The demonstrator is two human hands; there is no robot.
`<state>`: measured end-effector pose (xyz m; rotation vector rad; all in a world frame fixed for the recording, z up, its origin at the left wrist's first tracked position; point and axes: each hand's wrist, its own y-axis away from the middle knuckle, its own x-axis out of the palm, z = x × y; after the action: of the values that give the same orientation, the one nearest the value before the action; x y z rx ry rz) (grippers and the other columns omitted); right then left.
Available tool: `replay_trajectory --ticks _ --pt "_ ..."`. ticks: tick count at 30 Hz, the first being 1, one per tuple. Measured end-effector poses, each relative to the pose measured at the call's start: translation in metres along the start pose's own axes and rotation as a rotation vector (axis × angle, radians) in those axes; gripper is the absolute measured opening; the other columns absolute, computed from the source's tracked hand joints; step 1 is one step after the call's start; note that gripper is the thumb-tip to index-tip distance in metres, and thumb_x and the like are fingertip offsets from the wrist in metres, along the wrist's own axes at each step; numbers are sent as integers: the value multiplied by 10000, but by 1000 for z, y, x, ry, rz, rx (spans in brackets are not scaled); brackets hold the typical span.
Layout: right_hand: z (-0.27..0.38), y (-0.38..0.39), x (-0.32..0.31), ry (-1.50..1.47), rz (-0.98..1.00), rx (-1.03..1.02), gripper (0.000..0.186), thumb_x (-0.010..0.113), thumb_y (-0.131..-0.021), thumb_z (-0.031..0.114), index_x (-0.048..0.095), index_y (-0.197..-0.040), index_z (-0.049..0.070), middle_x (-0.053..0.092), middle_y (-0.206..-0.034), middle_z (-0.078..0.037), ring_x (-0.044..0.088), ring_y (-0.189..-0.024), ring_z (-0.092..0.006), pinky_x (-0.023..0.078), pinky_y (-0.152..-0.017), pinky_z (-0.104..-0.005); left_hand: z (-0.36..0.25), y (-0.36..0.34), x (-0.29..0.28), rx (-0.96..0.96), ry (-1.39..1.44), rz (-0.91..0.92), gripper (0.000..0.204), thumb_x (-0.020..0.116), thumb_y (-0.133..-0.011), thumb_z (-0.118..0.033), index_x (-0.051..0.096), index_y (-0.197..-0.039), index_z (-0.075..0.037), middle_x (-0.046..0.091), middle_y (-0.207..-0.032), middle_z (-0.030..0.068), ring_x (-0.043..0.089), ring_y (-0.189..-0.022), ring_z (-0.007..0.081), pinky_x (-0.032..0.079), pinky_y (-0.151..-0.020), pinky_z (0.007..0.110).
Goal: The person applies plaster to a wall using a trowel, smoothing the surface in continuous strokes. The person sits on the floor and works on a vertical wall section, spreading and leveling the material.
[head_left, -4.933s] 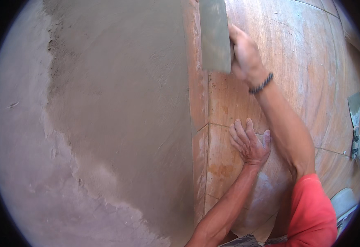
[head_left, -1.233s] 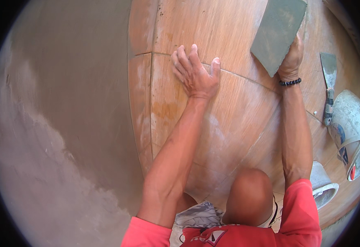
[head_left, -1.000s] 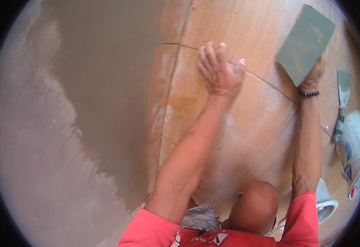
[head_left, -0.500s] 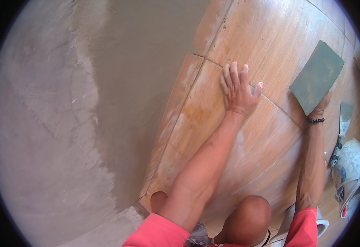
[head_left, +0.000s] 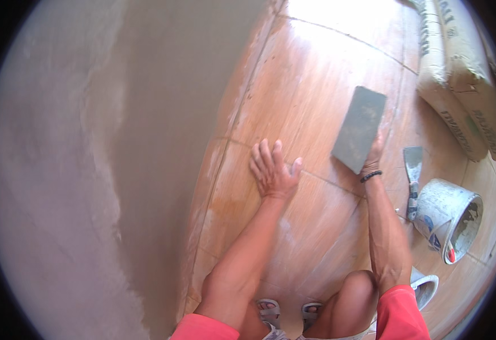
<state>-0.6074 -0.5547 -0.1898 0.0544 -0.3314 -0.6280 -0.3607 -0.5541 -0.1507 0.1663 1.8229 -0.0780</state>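
My left hand rests on the wood-patterned tile floor, fingers spread and holding nothing, just right of a tile joint. To its right, my right hand, with a dark beaded bracelet at the wrist, is closed on a plastering float. The float's flat grey-green rectangular face is turned up, with faint brownish smears. Its handle and most of my right fingers are hidden beneath it. On the left rises a grey plastered wall, darker in a band along the floor tiles.
A putty knife lies right of my right forearm. Beside it a stained white bucket lies on its side, with another white container nearer me. Filled paper sacks stand at the far right. My sandalled feet are below.
The view has swung, bringing the sacks, the whole bucket and my feet into sight. My left hand keeps its place by the tile joint. The float remains in my right hand, turned slightly.
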Motion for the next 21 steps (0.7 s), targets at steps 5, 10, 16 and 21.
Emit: replay_trajectory --ticks 5,10,16,21 --pt "1 1 11 141 19 -3 529 495 -1018 470 602 -1155 -29 632 -990 -32 578 -883 -103 488 -775 -253 5 5 -1 12 -65 -1 772 647 -837 -476 338 -1413 -64 264 -1473 246 181 -1406 455 141 -1132 603" --pt "16 9 13 108 -46 60 485 505 -1016 407 596 -1188 -38 640 -1025 -47 586 -926 -112 485 -813 -256 -1 4 -4 38 18 49 772 633 -848 -418 289 -1434 -52 212 -1500 259 133 -1419 476 98 -1127 624" --pt "2 11 16 64 -102 60 495 488 -1021 388 574 -1235 -50 642 -1078 -60 598 -964 -133 492 -838 -275 5 0 -6 60 -7 -1 713 618 -853 -430 361 -1398 -48 276 -1465 254 181 -1400 480 134 -1113 632" --pt "2 10 13 92 -83 6 537 458 -1027 427 576 -1234 -55 641 -1115 -83 591 -1040 -166 466 -895 -284 -2 -19 -1 109 45 -69 640 606 -870 -389 403 -1368 -41 313 -1432 253 239 -1371 459 190 -1091 622"
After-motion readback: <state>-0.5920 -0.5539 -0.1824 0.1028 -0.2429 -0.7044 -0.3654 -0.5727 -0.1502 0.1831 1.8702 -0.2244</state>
